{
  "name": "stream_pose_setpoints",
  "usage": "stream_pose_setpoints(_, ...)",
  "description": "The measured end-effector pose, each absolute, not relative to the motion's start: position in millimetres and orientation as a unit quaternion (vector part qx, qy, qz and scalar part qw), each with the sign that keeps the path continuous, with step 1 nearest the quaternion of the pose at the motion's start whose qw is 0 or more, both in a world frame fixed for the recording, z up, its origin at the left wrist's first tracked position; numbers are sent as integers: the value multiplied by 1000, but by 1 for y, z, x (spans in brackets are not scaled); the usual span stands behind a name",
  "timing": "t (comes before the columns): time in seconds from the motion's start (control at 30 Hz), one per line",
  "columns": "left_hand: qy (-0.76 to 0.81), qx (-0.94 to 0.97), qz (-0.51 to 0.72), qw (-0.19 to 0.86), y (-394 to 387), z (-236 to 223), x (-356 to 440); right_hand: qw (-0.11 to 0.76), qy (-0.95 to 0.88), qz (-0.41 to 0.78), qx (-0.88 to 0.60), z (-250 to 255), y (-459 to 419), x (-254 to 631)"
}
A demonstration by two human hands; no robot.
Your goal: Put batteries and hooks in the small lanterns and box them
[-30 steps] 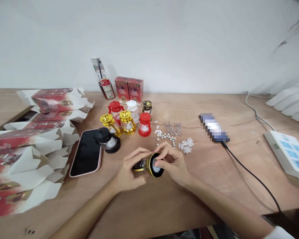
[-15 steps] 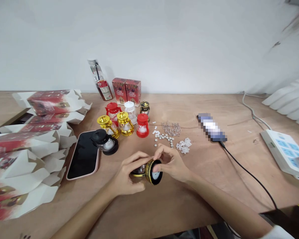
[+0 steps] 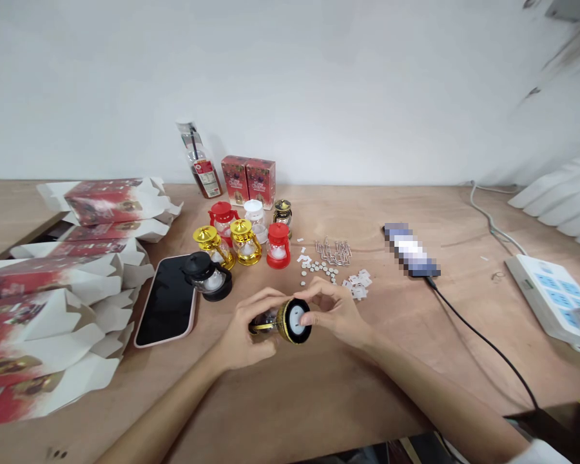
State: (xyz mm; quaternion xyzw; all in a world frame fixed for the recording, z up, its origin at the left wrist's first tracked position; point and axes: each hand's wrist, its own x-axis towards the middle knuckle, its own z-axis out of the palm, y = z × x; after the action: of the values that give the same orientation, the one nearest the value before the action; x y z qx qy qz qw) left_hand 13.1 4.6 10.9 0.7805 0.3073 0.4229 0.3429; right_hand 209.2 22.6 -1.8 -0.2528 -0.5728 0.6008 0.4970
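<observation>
Black-and-gold lantern [image 3: 284,323] is lower centre of frame, held on its side, base facing right. Left hand [image 3: 244,332]: grip closed around the body. Right hand [image 3: 341,316]: grip pinching the base rim, thumb at the edge of the white disc [image 3: 296,317]. Risk: thumb pressure against a loose left hold could twist the lantern free. Dropped or swung up-frame, it could scatter the small round discs [image 3: 323,267] on the counter [image 3: 367,406].

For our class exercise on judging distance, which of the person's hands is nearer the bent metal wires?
Right. The right hand is just this side of the wires; the left hand is farther off, toward their left.
</observation>
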Motion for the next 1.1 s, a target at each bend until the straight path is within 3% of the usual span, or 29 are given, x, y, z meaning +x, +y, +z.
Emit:
stream_pose_setpoints(0.5,314,781,416,343,3,11,16,468,-616,569,-279,5,27,217)
stream_pose_setpoints(0.6,317,775,444,319,3,13,17,443,-676,475,-347,8,50,231)
stream_pose_setpoints(0.7,355,764,466,272,4,13,15,369,-775,250,-448,9,84,243)
stream_pose_setpoints(0.77,377,760,469,247,5,12,13,320,-811,191,-450,10,105,245)
stream_pose_setpoints(1.1,408,731,506,209,7,4,11,154,-907,141,-365,8,135,225)
